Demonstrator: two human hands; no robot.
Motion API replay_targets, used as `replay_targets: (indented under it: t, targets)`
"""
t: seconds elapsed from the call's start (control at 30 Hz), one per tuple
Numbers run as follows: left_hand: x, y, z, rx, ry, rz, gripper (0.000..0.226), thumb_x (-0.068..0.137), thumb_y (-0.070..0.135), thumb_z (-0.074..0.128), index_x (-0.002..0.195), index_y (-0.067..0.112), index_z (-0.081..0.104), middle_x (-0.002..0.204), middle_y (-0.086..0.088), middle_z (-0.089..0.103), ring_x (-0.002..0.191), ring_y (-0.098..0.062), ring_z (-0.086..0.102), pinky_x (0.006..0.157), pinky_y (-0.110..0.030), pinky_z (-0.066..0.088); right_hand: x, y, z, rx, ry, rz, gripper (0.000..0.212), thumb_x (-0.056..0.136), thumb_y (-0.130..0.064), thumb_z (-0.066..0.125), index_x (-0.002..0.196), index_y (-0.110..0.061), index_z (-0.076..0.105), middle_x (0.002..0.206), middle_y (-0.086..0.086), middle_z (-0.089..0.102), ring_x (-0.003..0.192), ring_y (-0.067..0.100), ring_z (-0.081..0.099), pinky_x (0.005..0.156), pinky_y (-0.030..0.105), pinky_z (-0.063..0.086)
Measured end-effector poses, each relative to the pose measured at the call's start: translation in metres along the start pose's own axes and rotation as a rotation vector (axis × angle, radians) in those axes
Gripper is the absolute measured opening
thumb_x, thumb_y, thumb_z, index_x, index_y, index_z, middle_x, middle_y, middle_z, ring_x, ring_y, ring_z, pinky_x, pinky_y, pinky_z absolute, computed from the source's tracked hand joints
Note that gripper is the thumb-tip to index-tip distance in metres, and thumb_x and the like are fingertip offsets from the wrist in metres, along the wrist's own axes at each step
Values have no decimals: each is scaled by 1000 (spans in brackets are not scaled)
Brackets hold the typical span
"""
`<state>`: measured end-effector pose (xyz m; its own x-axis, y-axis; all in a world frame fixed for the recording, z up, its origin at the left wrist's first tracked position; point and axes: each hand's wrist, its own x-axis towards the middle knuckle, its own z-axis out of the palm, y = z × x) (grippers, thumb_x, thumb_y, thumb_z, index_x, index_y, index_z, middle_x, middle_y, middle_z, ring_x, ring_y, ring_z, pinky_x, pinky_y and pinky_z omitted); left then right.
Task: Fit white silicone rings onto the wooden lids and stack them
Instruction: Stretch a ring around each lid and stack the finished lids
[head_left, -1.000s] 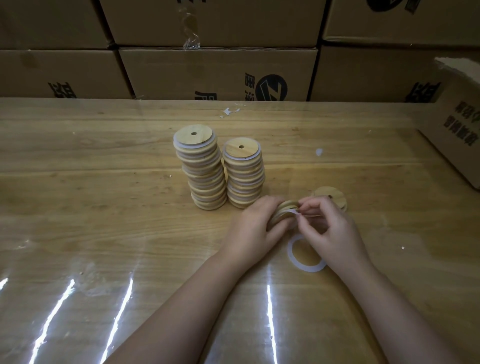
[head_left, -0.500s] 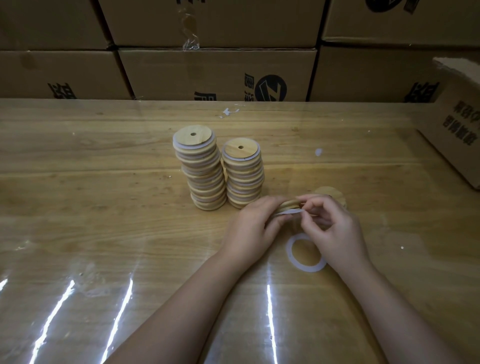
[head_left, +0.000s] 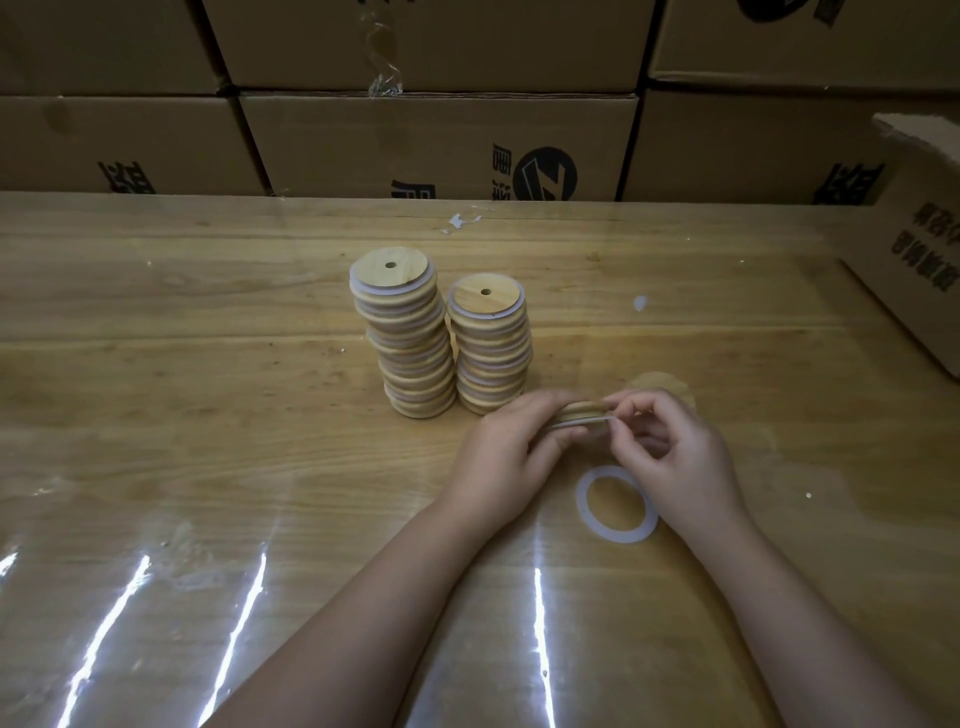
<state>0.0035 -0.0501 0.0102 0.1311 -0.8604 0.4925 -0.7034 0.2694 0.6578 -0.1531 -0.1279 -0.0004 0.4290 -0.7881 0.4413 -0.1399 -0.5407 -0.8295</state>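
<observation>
My left hand (head_left: 506, 452) grips a wooden lid (head_left: 579, 409) held edge-on just above the table. A white silicone ring (head_left: 576, 421) runs along the lid's lower edge, and my right hand (head_left: 675, 452) pinches that ring at the lid's right end. A loose white ring (head_left: 617, 504) lies flat on the table under my right wrist. Another wooden lid (head_left: 660, 383) lies flat behind my right hand, partly hidden by it. Two stacks of ringed lids stand behind my hands: a taller, leaning stack (head_left: 408, 332) on the left and a shorter stack (head_left: 491, 345) on the right.
The wooden table (head_left: 208, 415) has a glossy clear cover with bright glare streaks near the front. Cardboard boxes (head_left: 436, 145) form a wall along the back edge. One more box (head_left: 914, 249) sits on the table at the far right. Small white scraps (head_left: 460, 221) lie near the back.
The lid has tilted flatter between my hands, and my right fingers have worked along the ring at its right end. Stacks and the loose ring have not moved.
</observation>
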Motion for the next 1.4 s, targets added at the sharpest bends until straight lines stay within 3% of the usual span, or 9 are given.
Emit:
replay_targets:
  t: [0.27, 0.43, 0.57, 0.7, 0.83, 1.07, 1.27, 1.4]
  targets:
    - [2, 1, 0, -121, -15, -45, 25, 88, 20, 60, 111, 9, 64, 103, 7, 62, 100, -4, 56, 88, -16, 42, -1, 0, 0, 16, -35, 26, 34, 83, 1, 62, 82, -33, 58, 100, -14, 64, 86, 2, 64, 72, 12, 51]
    - [0, 2, 1, 125, 44, -7, 27, 84, 16, 66, 110, 12, 66, 102, -2, 60, 95, -22, 54, 85, -37, 44, -1, 1, -1, -132, -28, -105, 16, 83, 2, 63, 86, -14, 62, 98, -8, 64, 90, 1, 60, 72, 13, 48]
    - [-3, 6, 2, 235, 44, 41, 31, 84, 17, 67, 115, 17, 65, 96, -1, 59, 88, -19, 54, 78, -30, 45, 0, 1, -1, -170, -21, -164, 14, 82, 1, 64, 87, -11, 62, 100, -4, 63, 92, 3, 60, 75, 13, 49]
    - [-2, 4, -1, 162, 101, 19, 28, 84, 16, 67, 111, 13, 65, 98, 0, 62, 89, -19, 59, 77, -28, 47, -1, 1, 0, -170, -2, -110, 21, 81, -3, 65, 88, -22, 58, 99, -12, 62, 92, 0, 60, 77, 8, 47]
    - [-2, 4, 0, 119, 116, -9, 27, 82, 18, 68, 109, 16, 64, 96, 4, 62, 87, -10, 57, 76, -26, 46, -2, 2, 0, -223, 31, -135, 19, 79, 0, 65, 86, -17, 59, 99, -11, 61, 90, 0, 59, 77, 8, 47]
    - [-1, 3, 1, 100, 124, -21, 22, 80, 20, 67, 102, 17, 64, 90, 14, 56, 83, -5, 53, 71, -30, 46, -1, -1, 1, -140, 75, -74, 20, 77, 1, 63, 80, -18, 57, 97, -4, 67, 90, 4, 63, 76, 12, 50]
    - [-1, 3, 2, 69, 102, 8, 23, 80, 16, 67, 103, 16, 65, 91, 8, 62, 85, -9, 57, 72, -35, 50, 1, -1, 1, -47, 112, -7, 23, 76, 5, 63, 77, -17, 57, 92, -8, 68, 85, 2, 64, 73, 9, 48]
    - [-1, 0, 2, -4, 135, -28, 24, 80, 17, 69, 103, 15, 65, 91, 13, 59, 84, -2, 54, 74, -30, 48, 1, 1, 1, -99, 77, -38, 23, 76, 6, 64, 78, -17, 57, 93, -8, 65, 88, 3, 62, 75, 11, 48]
